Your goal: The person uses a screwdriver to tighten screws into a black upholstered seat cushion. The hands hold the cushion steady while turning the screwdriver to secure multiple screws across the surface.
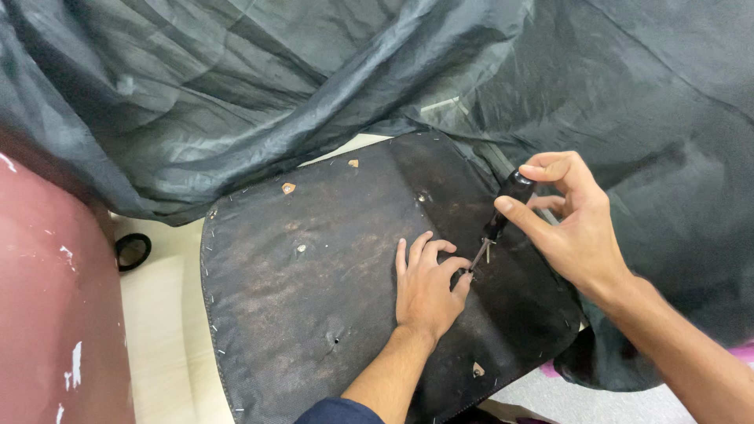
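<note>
From the head view, the right hand point(577, 228) closes its grip around a black-handled screwdriver point(498, 220), tip down on a dark fabric-covered panel point(314, 275). The left hand point(426, 286) lies flat there, fingertips pinching at the tip, dark cloth point(236, 94) behind.

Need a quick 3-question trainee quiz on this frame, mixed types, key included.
1. True or false: the right hand grips a screwdriver by its black handle.
2. The left hand rests on: A) the maroon surface B) the dark panel C) the grey fabric
3. Fill in: the screwdriver tip meets the panel beside the left hand's ____.

Key: 1 true; 2 B; 3 fingertips.
</note>
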